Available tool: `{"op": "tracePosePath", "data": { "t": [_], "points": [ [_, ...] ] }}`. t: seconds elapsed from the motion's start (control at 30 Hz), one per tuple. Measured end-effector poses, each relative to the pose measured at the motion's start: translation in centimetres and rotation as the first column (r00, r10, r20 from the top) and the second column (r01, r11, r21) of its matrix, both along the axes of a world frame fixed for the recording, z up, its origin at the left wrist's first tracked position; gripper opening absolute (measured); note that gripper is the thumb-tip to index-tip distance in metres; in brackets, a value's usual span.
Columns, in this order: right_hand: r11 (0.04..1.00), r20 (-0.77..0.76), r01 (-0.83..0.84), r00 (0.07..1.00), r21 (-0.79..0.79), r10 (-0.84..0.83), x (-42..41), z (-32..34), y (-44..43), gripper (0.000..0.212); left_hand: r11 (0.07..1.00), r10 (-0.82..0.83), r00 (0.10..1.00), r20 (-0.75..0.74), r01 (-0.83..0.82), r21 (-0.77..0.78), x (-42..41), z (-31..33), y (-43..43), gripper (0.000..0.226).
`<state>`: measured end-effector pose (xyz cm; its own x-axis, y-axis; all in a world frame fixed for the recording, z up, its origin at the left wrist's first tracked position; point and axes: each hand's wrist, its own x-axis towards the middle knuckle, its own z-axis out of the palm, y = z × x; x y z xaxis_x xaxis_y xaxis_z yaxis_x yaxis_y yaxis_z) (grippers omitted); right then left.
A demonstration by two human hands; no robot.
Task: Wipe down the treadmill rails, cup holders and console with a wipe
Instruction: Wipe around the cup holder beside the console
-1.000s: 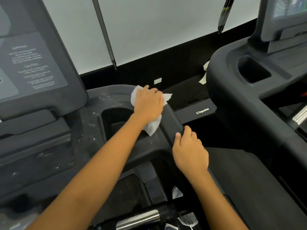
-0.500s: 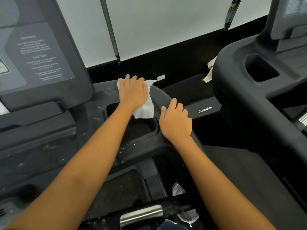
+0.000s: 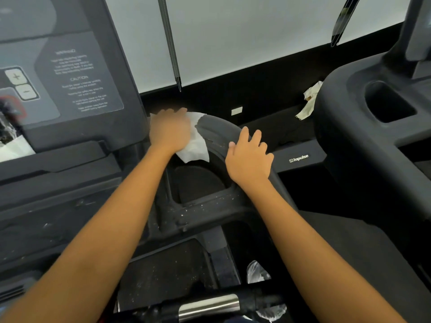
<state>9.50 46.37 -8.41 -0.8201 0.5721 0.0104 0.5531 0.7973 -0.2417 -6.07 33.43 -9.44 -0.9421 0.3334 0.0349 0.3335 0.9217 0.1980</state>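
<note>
Gym treadmill, dusty black console surround [image 3: 198, 210]. Left hand [image 3: 169, 130], grip flat, pressing wipe [image 3: 194, 142] on cup holder's [image 3: 198, 183] far rim; unwiped recess lies just nearward. Right hand [image 3: 248, 159] open, resting on the curved rail [image 3: 221, 129] beside

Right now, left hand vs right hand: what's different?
The left hand presses the white wipe flat against the far end of the cup holder rim; the right hand holds nothing and rests bare on that rim's outer curve. The left hand is blurred, and lies farther from the camera; the right hand is sharp and nearer. Both are palm down on the same treadmill.
</note>
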Motion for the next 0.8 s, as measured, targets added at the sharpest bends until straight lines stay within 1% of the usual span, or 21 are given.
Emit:
{"op": "tracePosePath", "data": {
  "t": [0.03, 0.07, 0.1, 0.13, 0.2, 0.23, 0.3, 0.4, 0.5, 0.57, 0.6, 0.7, 0.73, 0.8],
  "points": [
    [1.000, -0.008, 0.001, 1.000, 0.008, -0.001, 0.0, -0.1, 0.0, 0.059, 0.999, 0.033, 0.999, -0.010, -0.033, -0.014, 0.3, 0.1, 0.7, 0.045],
    [1.000, -0.013, 0.002, 1.000, 0.009, -0.002, 0.1, -0.2, 0.0, 0.059, 0.999, 0.033, 0.999, -0.032, -0.034, -0.027, 0.9, 0.4, 1.9, 0.044],
    [1.000, -0.017, 0.000, 1.000, 0.010, 0.000, 0.1, -0.3, 0.0, 0.058, 0.999, -0.015, 0.998, -0.059, 0.013, -0.029, 1.6, 0.7, 3.4, 0.042],
    [1.000, -0.024, -0.003, 1.000, 0.017, 0.004, 0.1, -0.3, 0.0, 0.058, 0.994, -0.108, 0.991, -0.083, 0.106, -0.023, 2.5, 0.8, 5.1, 0.041],
    [0.999, -0.039, -0.003, 0.999, 0.039, 0.005, 0.2, -0.4, -0.1, 0.057, 0.956, -0.291, 0.954, -0.069, 0.292, 0.016, 4.2, 0.7, 7.3, 0.043],
    [0.999, -0.045, 0.001, 0.999, 0.048, 0.001, 0.2, -0.5, -0.2, 0.057, 0.943, -0.332, 0.942, -0.047, 0.333, 0.021, 4.5, 0.6, 7.5, 0.045],
    [0.998, -0.045, 0.006, 0.999, 0.056, -0.003, 0.2, -0.5, -0.2, 0.057, 0.942, -0.335, 0.942, -0.025, 0.336, 0.018, 3.9, 0.5, 6.3, 0.048],
    [0.999, -0.027, -0.006, 1.000, 0.041, 0.007, 0.1, -0.4, 0.0, 0.059, 0.978, -0.210, 0.977, -0.033, 0.211, 0.004, 2.5, 0.1, 2.6, 0.050],
    [0.999, -0.029, -0.018, 0.999, 0.042, 0.019, 0.3, -0.5, 0.1, 0.059, 0.999, -0.035, 0.998, 0.058, 0.034, 0.013, 1.7, 0.4, -0.8, 0.053],
    [0.999, -0.037, -0.021, 0.999, 0.033, 0.022, 0.4, -0.4, 0.1, 0.059, 0.995, 0.079, 0.987, 0.143, -0.087, 0.050, 2.0, 0.7, -2.2, 0.054],
    [0.999, -0.042, -0.023, 0.999, 0.030, 0.024, 0.5, -0.4, 0.2, 0.059, 0.987, 0.137, 0.977, 0.162, -0.148, 0.059, 2.2, 0.7, -2.6, 0.055],
    [0.999, -0.057, -0.032, 0.998, 0.013, 0.033, 0.7, -0.3, 0.4, 0.058, 0.947, 0.314, 0.939, 0.142, -0.320, 0.014, 3.6, 0.7, -3.5, 0.060],
    [0.999, -0.060, -0.032, 0.998, 0.007, 0.033, 0.8, -0.3, 0.5, 0.058, 0.935, 0.353, 0.926, 0.134, -0.355, -0.009, 4.2, 0.7, -3.7, 0.062],
    [0.999, -0.062, -0.032, 0.998, 0.004, 0.033, 0.8, -0.3, 0.4, 0.058, 0.925, 0.379, 0.917, 0.126, -0.375, -0.059, 5.1, 0.8, -3.8, 0.064]
  ]
}}
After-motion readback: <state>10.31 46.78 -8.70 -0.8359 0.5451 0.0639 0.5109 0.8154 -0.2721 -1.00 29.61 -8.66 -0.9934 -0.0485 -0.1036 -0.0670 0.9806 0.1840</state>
